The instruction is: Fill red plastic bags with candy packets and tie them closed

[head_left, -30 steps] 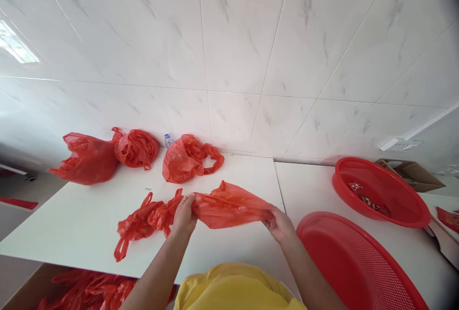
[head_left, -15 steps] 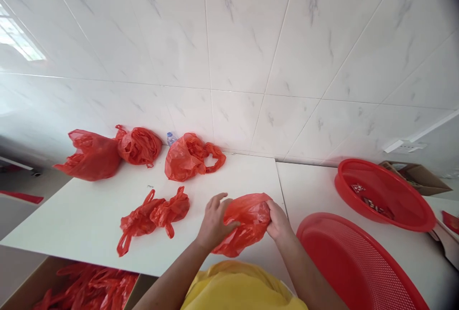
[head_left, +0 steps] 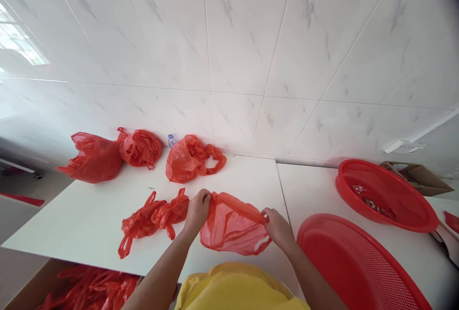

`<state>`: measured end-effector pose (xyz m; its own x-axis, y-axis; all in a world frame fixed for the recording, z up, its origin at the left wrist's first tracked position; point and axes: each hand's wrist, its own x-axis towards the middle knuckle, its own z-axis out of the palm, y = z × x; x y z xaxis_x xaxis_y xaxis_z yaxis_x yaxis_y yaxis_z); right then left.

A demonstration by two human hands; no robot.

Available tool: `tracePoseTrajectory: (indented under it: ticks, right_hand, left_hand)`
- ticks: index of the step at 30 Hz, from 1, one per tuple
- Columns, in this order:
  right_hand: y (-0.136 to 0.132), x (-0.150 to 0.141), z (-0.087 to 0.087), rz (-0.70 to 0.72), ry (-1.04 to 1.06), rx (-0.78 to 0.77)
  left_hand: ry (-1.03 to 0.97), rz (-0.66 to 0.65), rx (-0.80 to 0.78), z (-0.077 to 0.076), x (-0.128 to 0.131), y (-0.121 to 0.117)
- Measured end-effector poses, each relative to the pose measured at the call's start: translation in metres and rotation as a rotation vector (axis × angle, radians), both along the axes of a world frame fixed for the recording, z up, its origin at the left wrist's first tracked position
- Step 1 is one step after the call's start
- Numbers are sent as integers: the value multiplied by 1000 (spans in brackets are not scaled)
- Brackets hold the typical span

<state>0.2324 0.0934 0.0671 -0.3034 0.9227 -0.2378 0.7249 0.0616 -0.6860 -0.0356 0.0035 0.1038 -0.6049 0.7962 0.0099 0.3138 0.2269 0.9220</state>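
A thin red plastic bag (head_left: 233, 226) is stretched between my two hands above the front part of the white table. My left hand (head_left: 198, 209) pinches its upper left edge, fingers closed. At its right edge my right hand (head_left: 277, 225) is closed on the plastic as well, beside a small handle opening. Just left of my left hand lie two crumpled red bags, a knotted bag (head_left: 172, 213) and another with a loop handle (head_left: 141, 219). What, if anything, is inside the held bag cannot be made out; the plastic looks flat and see-through.
Filled red bags (head_left: 95, 159) stand along the tiled wall, with a plastic bottle (head_left: 171, 140) behind one. To the right are a red basin (head_left: 405, 197) holding small packets and a red mesh basket (head_left: 333, 252). A carton of red bags (head_left: 93, 286) sits below the table's front left.
My left hand has gone from open beside the crumpled bag to pinching its edge. My hands have moved apart, and the bag is now spread wide between them.
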Motion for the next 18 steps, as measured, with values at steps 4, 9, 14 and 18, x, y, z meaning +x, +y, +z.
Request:
tracePoseTrajectory:
  ticks: [4, 9, 14, 18]
  right_hand:
    - [8, 1, 37, -118, 117, 24]
    - [5, -1, 115, -410, 625, 827]
    - [17, -6, 101, 123, 369, 406]
    - [19, -2, 59, 125, 297, -84]
  left_hand:
    - [43, 90, 201, 49, 1, -5]
    - [563, 114, 788, 106, 7, -17]
    - [304, -313, 349, 76, 5, 0]
    - [-307, -102, 70, 27, 0, -1]
